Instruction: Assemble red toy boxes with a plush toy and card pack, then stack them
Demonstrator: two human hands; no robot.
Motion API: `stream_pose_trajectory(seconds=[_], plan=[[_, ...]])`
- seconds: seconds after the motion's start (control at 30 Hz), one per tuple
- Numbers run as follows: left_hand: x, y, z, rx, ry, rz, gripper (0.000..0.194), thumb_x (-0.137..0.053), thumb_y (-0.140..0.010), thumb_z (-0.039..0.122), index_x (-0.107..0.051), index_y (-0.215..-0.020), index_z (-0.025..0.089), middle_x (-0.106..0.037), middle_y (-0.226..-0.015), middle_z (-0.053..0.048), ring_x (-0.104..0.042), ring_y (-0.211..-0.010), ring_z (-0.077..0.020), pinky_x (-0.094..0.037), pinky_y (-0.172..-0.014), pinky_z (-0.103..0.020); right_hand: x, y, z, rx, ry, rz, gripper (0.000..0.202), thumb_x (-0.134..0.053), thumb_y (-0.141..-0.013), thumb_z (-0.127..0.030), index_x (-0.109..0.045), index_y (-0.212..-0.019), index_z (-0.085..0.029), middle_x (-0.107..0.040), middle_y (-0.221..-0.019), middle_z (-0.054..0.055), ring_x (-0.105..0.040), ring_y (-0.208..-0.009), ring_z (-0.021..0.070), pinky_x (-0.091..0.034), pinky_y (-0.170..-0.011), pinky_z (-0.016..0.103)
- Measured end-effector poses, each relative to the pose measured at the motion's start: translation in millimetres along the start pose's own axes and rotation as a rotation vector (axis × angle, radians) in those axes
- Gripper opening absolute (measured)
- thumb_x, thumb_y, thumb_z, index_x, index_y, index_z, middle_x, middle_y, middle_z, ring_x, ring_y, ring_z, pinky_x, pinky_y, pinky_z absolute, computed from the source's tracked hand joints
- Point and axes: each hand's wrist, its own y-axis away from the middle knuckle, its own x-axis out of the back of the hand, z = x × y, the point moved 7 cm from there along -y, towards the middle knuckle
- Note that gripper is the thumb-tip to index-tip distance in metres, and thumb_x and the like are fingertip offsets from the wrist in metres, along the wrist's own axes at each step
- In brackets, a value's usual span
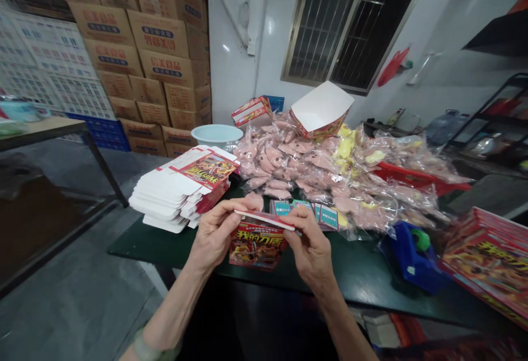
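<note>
A red printed carton [258, 248] stands upright near the front edge of the dark green table [350, 273]. Its top flap, with a white edge, is pinched at both ends. My left hand [216, 229] grips the left end of the flap between thumb and fingers. At the right end, the thumb and fingers of my right hand [309, 245] close on the same flap. Just behind the carton lie several teal cards [328, 216] and a round pink piece [254, 201]. The carton's inside is hidden from me.
Flattened cartons [165, 190] are stacked at left. Bagged pink pieces [284, 157] heap across the back, with an open white-lined box [322, 109] on top and a pale blue basin [216, 133] beside them. A blue tape dispenser [416, 264] and finished-looking red boxes [490, 256] stand at right.
</note>
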Motion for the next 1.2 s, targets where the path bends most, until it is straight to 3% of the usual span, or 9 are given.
stream_pose_trajectory(seconds=[0.2, 0.33, 0.47, 0.57, 0.7, 0.93, 1.2], plan=[[-2.4, 7.7, 7.9, -0.088, -0.056, -0.037, 0.026, -0.059, -0.078, 0.039, -0.064, -0.081, 0.014, -0.064, -0.096, -0.013, -0.062, -0.085, -0.024, -0.05, -0.074, -0.036, 4.3, -0.3, -9.1, -0.011, 0.011, -0.004, 0.02, -0.056, -0.084, -0.027, -0.063, -0.101, -0.019, -0.06, -0.102, 0.008, -0.057, -0.097, 0.0201, -0.048, -0.079, 0.034], [-6.3, 6.1, 16.6, -0.004, -0.313, -0.132, 0.019, -0.066, -0.076, 0.028, -0.06, -0.088, 0.016, -0.063, -0.091, -0.008, -0.061, -0.078, -0.0171, -0.049, -0.068, -0.026, 6.9, -3.8, -14.5, -0.04, 0.072, 0.06, 0.011, -0.055, -0.085, -0.023, -0.064, -0.09, -0.019, -0.066, -0.088, 0.004, -0.061, -0.082, 0.0153, -0.05, -0.067, 0.026], [-11.4, 4.8, 22.4, 0.017, -0.434, -0.25, 0.018, -0.06, -0.081, 0.027, -0.062, -0.096, 0.017, -0.063, -0.096, -0.007, -0.06, -0.087, -0.0175, -0.048, -0.074, -0.025, 5.4, -7.9, -21.7, -0.034, 0.164, 0.032, 0.011, -0.053, -0.086, -0.023, -0.063, -0.091, -0.019, -0.066, -0.086, 0.003, -0.061, -0.074, 0.0129, -0.048, -0.056, 0.021], [-7.4, 5.6, 17.9, -0.052, -0.369, -0.168, 0.013, -0.058, -0.082, 0.025, -0.064, -0.093, 0.019, -0.063, -0.099, -0.006, -0.059, -0.091, -0.0175, -0.047, -0.078, -0.025, 3.9, -7.2, -23.9, -0.039, 0.217, 0.043, 0.013, -0.053, -0.086, -0.023, -0.06, -0.095, -0.019, -0.064, -0.083, 0.002, -0.058, -0.066, 0.0111, -0.046, -0.053, 0.02], [-0.6, 7.0, 10.4, -0.091, -0.271, -0.045, 0.011, -0.059, -0.082, 0.025, -0.066, -0.088, 0.018, -0.063, -0.097, -0.007, -0.059, -0.091, -0.0178, -0.047, -0.077, -0.026, 1.3, -5.3, -28.8, -0.03, 0.261, 0.082, 0.008, -0.052, -0.086, -0.021, -0.06, -0.089, -0.02, -0.063, -0.079, 0.001, -0.058, -0.069, 0.0124, -0.046, -0.055, 0.021], [-2.9, -4.0, 19.2, -0.053, -0.283, -0.232, 0.009, -0.063, -0.078, 0.024, -0.069, -0.08, 0.017, -0.065, -0.091, -0.009, -0.06, -0.084, -0.0187, -0.048, -0.072, -0.029, -2.0, -2.4, -37.6, -0.027, 0.209, 0.116, 0.007, -0.052, -0.085, -0.016, -0.058, -0.082, -0.02, -0.06, -0.079, 0.001, -0.057, -0.074, 0.0139, -0.047, -0.068, 0.028], [4.4, 4.4, 3.2, -0.196, -0.166, -0.08, 0.009, -0.06, -0.08, 0.023, -0.067, -0.079, 0.017, -0.062, -0.091, -0.008, -0.059, -0.084, -0.0188, -0.047, -0.072, -0.031, -23.8, 19.9, -27.5, 0.199, 0.165, 0.366, 0.028, -0.039, -0.087, -0.006, -0.049, -0.108, -0.023, -0.051, -0.097, 0.006, -0.053, -0.089, 0.0174, -0.046, -0.077, 0.037]])
